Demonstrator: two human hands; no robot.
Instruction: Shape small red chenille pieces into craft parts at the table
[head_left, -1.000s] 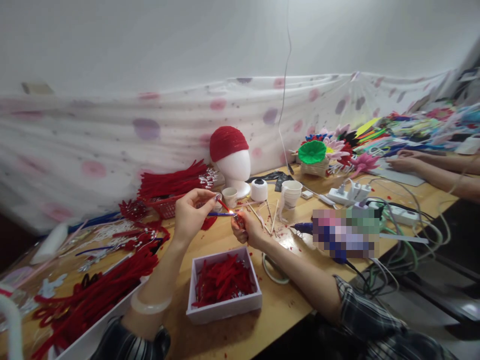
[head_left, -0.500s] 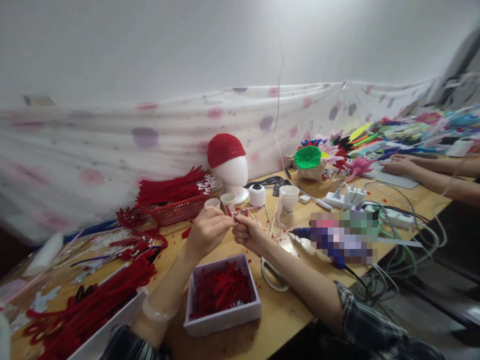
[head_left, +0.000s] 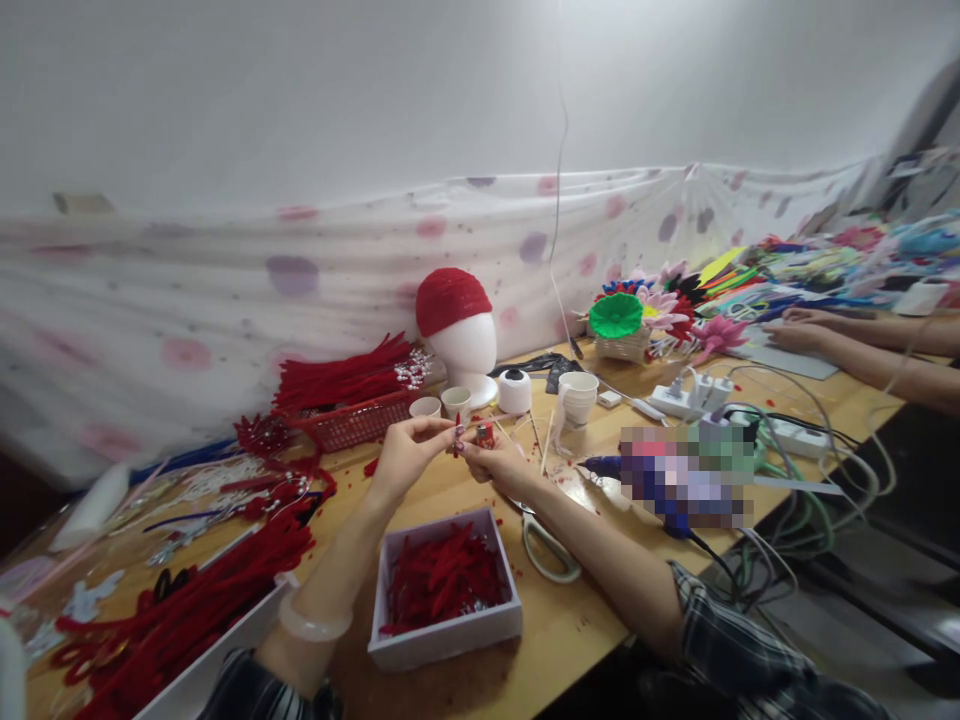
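Beyond white box (head_left: 448,638): left hand (head_left: 411,455) pinches red piece (head_left: 458,424), right hand (head_left: 499,463) grips lighter (head_left: 485,433); hands meet, presumably for steadiness.

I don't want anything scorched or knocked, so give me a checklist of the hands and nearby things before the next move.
1. Left hand has the red piece at its fingertips: ok.
2. Right hand holds the lighter, no flame showing: ok.
3. Tip of the red piece neat: cannot tell, too small.
4. Box of loose red pieces well away from the lighter: not ok, it sits just in front of the hands.
5. Scissors fully in sight: not ok, partly hidden by the right arm.
6. Co-worker's hands apart from these: ok.
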